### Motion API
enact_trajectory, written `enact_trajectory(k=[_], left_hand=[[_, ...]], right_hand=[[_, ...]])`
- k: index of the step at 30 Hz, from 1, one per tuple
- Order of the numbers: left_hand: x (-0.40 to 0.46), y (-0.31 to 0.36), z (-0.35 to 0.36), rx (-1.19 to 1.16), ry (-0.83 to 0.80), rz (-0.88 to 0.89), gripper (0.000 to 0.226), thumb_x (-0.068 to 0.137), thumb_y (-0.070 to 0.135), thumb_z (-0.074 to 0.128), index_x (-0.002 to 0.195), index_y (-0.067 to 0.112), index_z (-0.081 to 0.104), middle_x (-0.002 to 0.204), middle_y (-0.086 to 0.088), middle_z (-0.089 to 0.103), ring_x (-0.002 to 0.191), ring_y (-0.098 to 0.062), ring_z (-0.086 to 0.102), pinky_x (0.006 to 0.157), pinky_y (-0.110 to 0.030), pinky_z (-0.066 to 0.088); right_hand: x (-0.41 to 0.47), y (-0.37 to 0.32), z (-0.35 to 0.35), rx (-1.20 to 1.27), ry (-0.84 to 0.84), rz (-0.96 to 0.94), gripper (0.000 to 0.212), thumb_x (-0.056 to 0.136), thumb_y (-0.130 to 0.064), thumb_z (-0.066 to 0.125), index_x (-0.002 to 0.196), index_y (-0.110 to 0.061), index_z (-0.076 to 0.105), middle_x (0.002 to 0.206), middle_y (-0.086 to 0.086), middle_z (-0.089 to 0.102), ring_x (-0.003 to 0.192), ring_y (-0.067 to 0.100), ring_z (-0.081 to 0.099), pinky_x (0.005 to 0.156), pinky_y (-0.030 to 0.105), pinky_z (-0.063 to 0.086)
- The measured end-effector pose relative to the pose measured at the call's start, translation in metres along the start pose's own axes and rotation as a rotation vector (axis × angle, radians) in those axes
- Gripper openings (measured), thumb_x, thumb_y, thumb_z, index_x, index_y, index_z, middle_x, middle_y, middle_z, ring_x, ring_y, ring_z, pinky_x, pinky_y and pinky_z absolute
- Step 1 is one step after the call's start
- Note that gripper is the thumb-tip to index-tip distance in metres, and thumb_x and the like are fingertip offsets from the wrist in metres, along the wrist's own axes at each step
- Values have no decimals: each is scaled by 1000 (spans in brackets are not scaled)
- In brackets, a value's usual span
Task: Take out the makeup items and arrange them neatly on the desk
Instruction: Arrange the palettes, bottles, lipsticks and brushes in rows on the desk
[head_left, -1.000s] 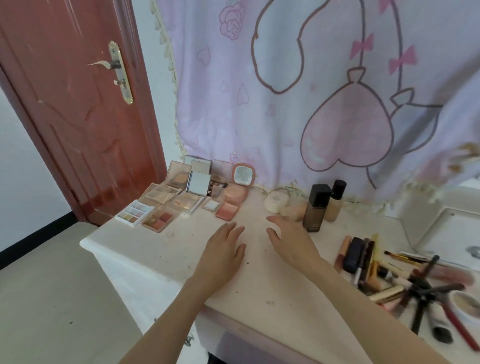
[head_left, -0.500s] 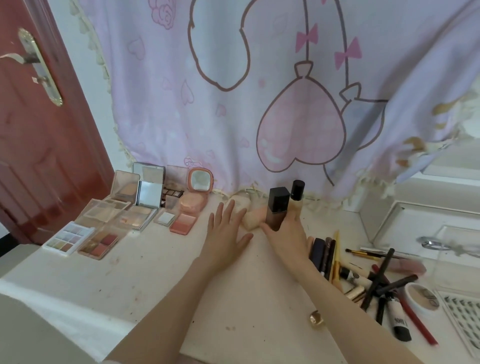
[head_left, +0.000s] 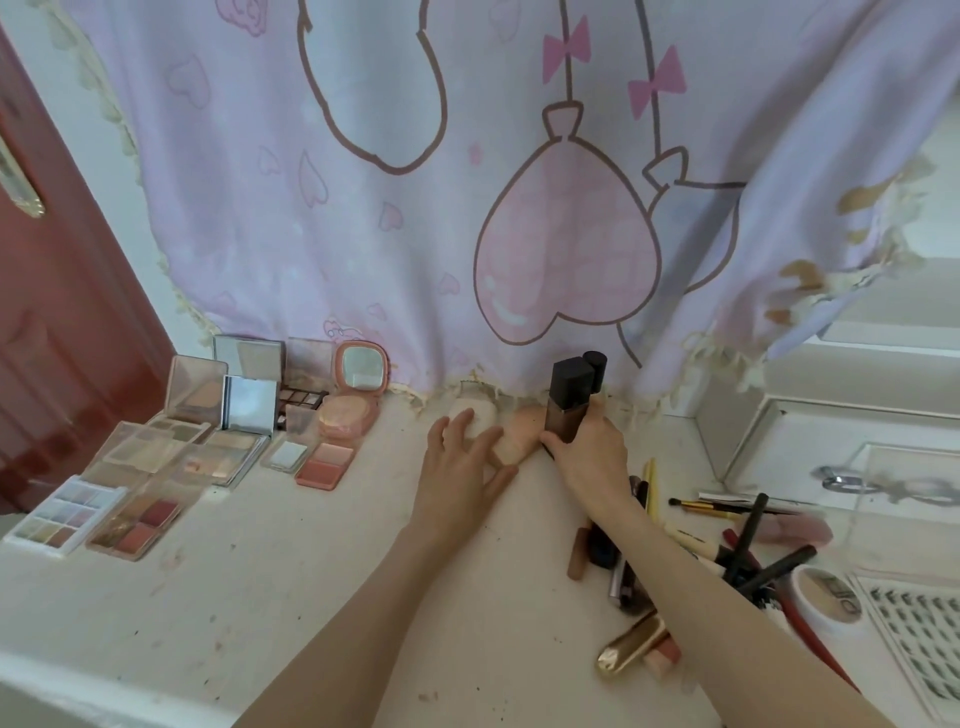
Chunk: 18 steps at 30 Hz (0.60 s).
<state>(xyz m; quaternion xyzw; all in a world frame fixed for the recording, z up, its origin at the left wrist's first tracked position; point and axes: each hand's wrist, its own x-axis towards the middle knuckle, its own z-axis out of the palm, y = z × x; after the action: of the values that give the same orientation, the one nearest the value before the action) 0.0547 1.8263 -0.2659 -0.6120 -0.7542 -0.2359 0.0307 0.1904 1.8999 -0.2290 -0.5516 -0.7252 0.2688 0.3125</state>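
My right hand (head_left: 589, 452) grips the base of a dark square foundation bottle (head_left: 567, 402) that stands upright at the back of the white desk (head_left: 249, 587); a second black-capped bottle (head_left: 596, 370) stands just behind it. My left hand (head_left: 457, 480) lies over two makeup sponges, a white sponge (head_left: 480, 415) and a peach sponge (head_left: 514, 436), fingers spread and touching them. Several open palettes and compacts (head_left: 208, 447) sit in rows at the left. A pink compact with a mirror (head_left: 356, 387) stands behind them.
A heap of brushes, pencils and tubes (head_left: 727, 551) lies at the right, with a gold lipstick (head_left: 631, 649) near the front. A round powder jar (head_left: 826, 597) and a lash tray (head_left: 919, 639) are far right. A pink curtain (head_left: 467, 182) hangs behind; a red door (head_left: 57, 312) is left.
Both hands reached from the desk's middle to its back edge. My right hand closed on the dark bottle and my left hand came down on the sponges. The view shifted right and down.
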Motion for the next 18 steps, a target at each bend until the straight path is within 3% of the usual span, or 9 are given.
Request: enact_trajectory(k=[6,10,12,16,18], left_hand=[[-16,-3,-12,38,126,15,42,91,37,52,129,19,52,130,-12,45,118,-33,38,98,-37,36],[-30,-14,-23,16,112,-90,37,88,34,56,123,21,53,124,-7,42,112,-28,36,91,-32,38],[-35,-17,-29,16,114,-149,34,87,29,57,120,20,52,122,-7,41,109,-26,36,86,-31,40],[-37,-19,-44,-174,127,-286,38,86,25,58,122,15,54,117,-9,49,107,-25,46,79,-29,40],[-38,-22,-52,-332,176,-378,27,89,24,55,112,11,60,102,-5,59,94,-23,55,72,-25,37]], right_hand=[[-1,-1,-7,58,-30,82,45,83,-27,67,117,-4,49,112,15,59,105,31,54,83,32,42],[-16,-3,-11,94,-84,139,43,86,-32,63,118,-5,52,114,11,60,105,28,55,76,26,38],[-26,-5,-10,163,-111,144,40,89,-32,58,120,-8,53,113,8,60,100,25,59,79,27,44],[-46,-16,2,301,-230,129,16,92,-25,54,100,-14,61,83,-1,65,78,16,67,83,37,55],[-53,-26,11,396,-345,186,20,93,-24,54,102,-9,61,80,0,66,71,13,68,79,33,57]])
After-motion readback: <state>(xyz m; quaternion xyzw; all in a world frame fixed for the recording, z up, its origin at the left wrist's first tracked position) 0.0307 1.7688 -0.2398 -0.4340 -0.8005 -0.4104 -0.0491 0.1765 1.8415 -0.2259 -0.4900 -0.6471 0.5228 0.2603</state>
